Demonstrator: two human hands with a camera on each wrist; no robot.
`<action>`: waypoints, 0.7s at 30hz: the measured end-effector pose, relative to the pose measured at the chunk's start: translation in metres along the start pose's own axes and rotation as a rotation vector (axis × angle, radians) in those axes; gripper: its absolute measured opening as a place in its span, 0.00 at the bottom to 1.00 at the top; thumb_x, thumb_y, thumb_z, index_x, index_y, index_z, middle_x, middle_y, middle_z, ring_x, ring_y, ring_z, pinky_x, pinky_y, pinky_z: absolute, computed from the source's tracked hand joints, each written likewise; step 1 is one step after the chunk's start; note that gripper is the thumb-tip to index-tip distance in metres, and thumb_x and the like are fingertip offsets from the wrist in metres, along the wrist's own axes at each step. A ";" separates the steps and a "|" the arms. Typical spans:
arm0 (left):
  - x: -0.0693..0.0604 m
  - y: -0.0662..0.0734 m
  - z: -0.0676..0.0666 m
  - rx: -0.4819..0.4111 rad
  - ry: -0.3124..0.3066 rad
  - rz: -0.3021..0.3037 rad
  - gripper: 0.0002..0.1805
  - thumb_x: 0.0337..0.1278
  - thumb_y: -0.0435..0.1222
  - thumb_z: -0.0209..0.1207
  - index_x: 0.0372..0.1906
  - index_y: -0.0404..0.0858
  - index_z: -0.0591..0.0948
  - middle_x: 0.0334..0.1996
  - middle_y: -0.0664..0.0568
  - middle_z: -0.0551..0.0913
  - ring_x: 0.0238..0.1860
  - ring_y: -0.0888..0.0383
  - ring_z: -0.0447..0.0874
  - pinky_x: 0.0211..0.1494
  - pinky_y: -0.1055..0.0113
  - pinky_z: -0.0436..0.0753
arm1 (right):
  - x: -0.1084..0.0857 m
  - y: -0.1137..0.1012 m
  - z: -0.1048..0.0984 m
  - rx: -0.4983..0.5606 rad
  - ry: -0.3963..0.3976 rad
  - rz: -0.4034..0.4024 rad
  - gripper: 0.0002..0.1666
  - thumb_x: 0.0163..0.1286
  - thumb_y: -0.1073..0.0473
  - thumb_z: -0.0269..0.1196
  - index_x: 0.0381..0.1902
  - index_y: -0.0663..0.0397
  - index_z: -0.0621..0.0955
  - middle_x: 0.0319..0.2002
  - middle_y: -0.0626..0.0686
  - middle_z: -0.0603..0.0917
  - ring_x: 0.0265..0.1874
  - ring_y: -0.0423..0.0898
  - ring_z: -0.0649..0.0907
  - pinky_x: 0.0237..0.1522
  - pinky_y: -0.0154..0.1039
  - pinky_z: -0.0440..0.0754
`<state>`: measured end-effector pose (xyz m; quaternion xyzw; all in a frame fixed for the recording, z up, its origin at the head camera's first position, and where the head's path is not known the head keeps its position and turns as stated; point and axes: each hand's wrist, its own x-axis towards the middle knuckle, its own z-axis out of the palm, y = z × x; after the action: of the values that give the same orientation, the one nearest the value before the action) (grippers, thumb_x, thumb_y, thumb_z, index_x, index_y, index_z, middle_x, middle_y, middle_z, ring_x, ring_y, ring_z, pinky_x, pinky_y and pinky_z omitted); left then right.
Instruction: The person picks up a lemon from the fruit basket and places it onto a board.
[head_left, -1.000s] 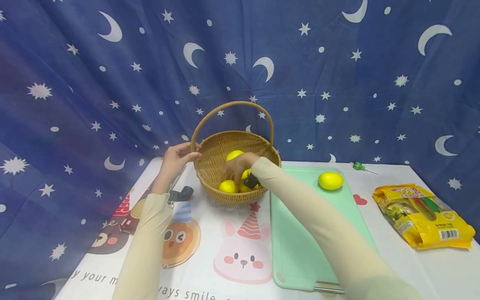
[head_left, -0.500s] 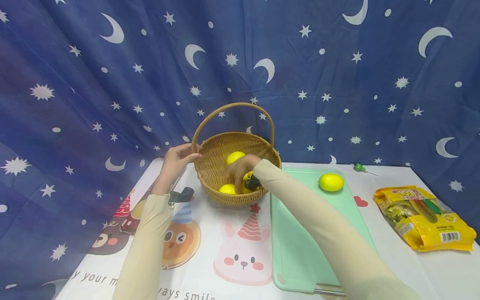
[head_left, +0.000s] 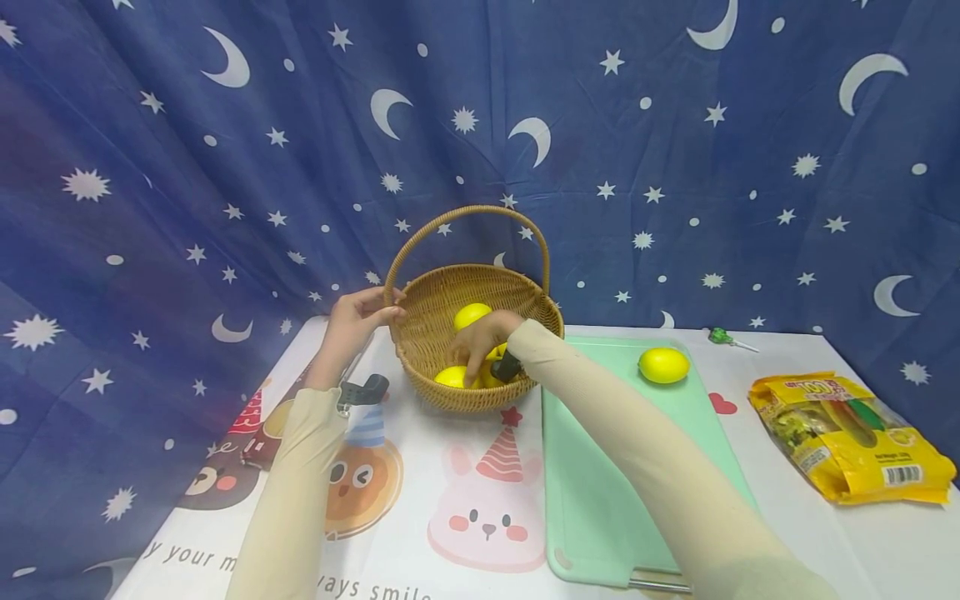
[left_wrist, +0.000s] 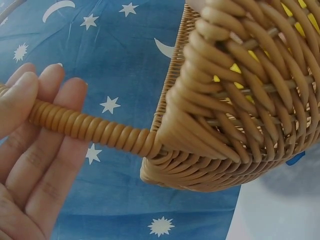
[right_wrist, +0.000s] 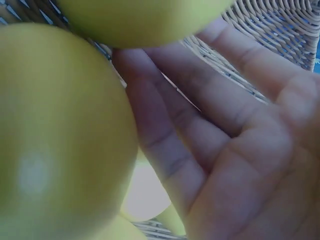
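Observation:
A brown wicker basket (head_left: 422, 329) stands on the table, tipped a little toward me, with several lemons in it. My left hand (head_left: 354, 325) pinches the base of its arched handle (left_wrist: 90, 127) on the left side, the thumb across from the fingers. Inside the basket is my right hand (head_left: 483, 333), reaching down among the fruit. In the right wrist view its fingers (right_wrist: 165, 135) are nearly straight and touch a large near lemon (right_wrist: 60, 135) and another lemon (right_wrist: 145, 20) above. The front left lemon (head_left: 452, 377) lies under the fingertips; others are partly hidden.
Right of the basket lies a mint green cutting board (head_left: 600, 467) with one lemon (head_left: 663, 365) on it. Farther right are a yellow food packet (head_left: 851, 437) and a green lollipop (head_left: 722, 336). A starry blue curtain (head_left: 675, 167) hangs behind.
My right hand has shifted slightly within the basket, and the front left lemon has moved a little to the left. My left hand stays on the handle.

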<state>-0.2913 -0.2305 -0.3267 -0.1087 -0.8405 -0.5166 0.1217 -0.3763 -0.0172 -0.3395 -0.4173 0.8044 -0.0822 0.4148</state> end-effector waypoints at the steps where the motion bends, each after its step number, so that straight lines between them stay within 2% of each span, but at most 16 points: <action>1: 0.000 0.000 0.000 0.000 0.000 -0.001 0.17 0.59 0.38 0.60 0.50 0.34 0.79 0.45 0.36 0.84 0.34 0.69 0.86 0.58 0.53 0.79 | 0.000 0.000 0.001 -0.019 0.018 -0.001 0.31 0.58 0.55 0.68 0.57 0.53 0.70 0.60 0.56 0.73 0.60 0.50 0.72 0.62 0.41 0.72; 6: -0.001 0.000 0.001 0.003 -0.002 -0.001 0.17 0.59 0.38 0.60 0.50 0.34 0.79 0.44 0.36 0.84 0.34 0.70 0.85 0.58 0.54 0.80 | 0.002 -0.002 0.004 -0.049 0.084 -0.025 0.34 0.55 0.55 0.69 0.60 0.50 0.71 0.61 0.55 0.71 0.60 0.49 0.70 0.62 0.43 0.71; 14: 0.000 -0.001 0.001 0.014 -0.007 0.008 0.18 0.59 0.39 0.59 0.51 0.32 0.79 0.44 0.36 0.84 0.34 0.71 0.85 0.56 0.55 0.81 | 0.004 0.002 0.003 0.049 0.105 -0.111 0.33 0.52 0.57 0.71 0.57 0.49 0.74 0.62 0.53 0.71 0.63 0.51 0.69 0.66 0.46 0.68; 17: 0.000 -0.001 0.001 0.014 -0.008 0.013 0.18 0.60 0.39 0.59 0.51 0.33 0.79 0.44 0.36 0.84 0.33 0.71 0.85 0.55 0.55 0.82 | 0.002 0.003 0.001 0.102 0.096 -0.140 0.33 0.52 0.59 0.71 0.57 0.49 0.74 0.61 0.51 0.72 0.61 0.49 0.70 0.65 0.43 0.69; 21: 0.000 0.000 0.001 0.007 -0.009 0.011 0.17 0.60 0.39 0.59 0.50 0.33 0.79 0.43 0.35 0.84 0.33 0.71 0.85 0.55 0.55 0.82 | 0.001 0.005 -0.001 0.151 0.098 -0.178 0.33 0.52 0.61 0.71 0.57 0.50 0.74 0.56 0.50 0.75 0.55 0.45 0.73 0.59 0.37 0.73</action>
<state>-0.2911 -0.2300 -0.3268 -0.1153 -0.8422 -0.5126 0.1209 -0.3799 -0.0151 -0.3422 -0.4500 0.7752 -0.1992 0.3961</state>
